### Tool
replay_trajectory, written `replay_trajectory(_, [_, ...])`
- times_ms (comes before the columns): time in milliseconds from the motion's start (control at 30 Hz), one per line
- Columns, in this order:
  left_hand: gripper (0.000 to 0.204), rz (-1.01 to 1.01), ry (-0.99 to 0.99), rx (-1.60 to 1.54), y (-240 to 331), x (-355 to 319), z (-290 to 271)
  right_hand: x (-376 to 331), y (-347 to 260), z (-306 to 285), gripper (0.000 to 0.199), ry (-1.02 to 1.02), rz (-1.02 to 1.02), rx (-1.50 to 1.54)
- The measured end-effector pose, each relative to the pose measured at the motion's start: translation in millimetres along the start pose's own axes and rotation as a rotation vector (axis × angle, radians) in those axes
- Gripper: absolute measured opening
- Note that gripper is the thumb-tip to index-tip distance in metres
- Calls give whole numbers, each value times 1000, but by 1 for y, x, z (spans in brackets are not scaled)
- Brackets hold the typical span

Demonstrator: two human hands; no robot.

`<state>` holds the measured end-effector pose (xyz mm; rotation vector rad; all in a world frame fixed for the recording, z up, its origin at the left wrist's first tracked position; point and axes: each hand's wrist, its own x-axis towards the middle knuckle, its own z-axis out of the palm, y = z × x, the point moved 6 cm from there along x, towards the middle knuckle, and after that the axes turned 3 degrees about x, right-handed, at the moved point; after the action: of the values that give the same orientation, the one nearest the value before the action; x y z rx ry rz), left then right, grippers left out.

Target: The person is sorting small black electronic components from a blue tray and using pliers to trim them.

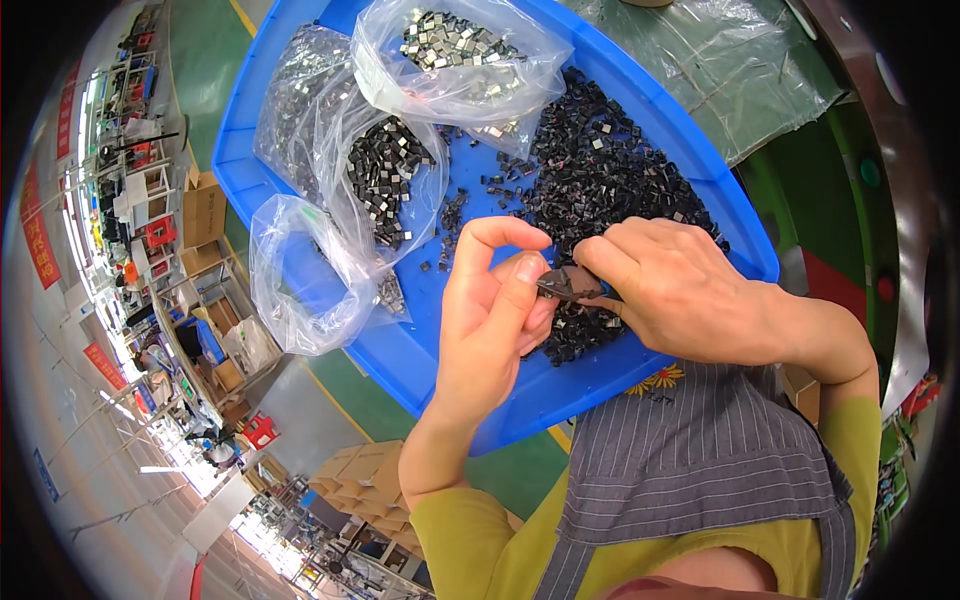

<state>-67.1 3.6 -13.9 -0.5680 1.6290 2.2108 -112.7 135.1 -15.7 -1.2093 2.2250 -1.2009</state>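
Observation:
My right hand (680, 285) is closed around a dark hand tool (567, 284) that narrows to a tip, like small pliers or nippers; my fingers cover most of it. Thumb and fingers of my left hand (495, 310) pinch at that tip, the forefinger arched above. Whatever lies in this pinch is too small and covered to make out. Both hands are over a large blue tray (620, 60). Beneath and beyond them spreads a heap of small black plastic pieces (620, 165), some with metal faces.
Clear plastic bags lie in the tray: one (545, 40) with silver-faced parts, another (435, 190) with black and silver parts, and a crumpled one (290, 325) at the left rim. Plastic sheeting (710, 70) lies at the far right. Cardboard boxes (365, 475) stand on the floor at left.

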Motion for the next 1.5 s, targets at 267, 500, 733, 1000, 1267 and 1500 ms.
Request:
replay_trajectory(267, [18,206,52,225,10,-6,-1,-1,-1,-2,23,-2,-2,11])
replay_trajectory(500, [14,356,226,472,26,-15,-6,-1,-16,-15,35,178,-98,-388])
replay_trajectory(733, [13,373,162,498,27,-19,-4,-1,-23,-19,46,204,-84,-469])
replay_trajectory(1000, [11,429,182,563,26,-20,-2,-1,-25,-18,45,195,-94,-495])
replay_trajectory(1267, [15,552,222,751,27,-23,-6,-2,-26,-18,46,137,-35,-549])
replay_trajectory(1500, [16,552,191,732,26,-24,-5,-3,-25,-20,45,128,-36,-516])
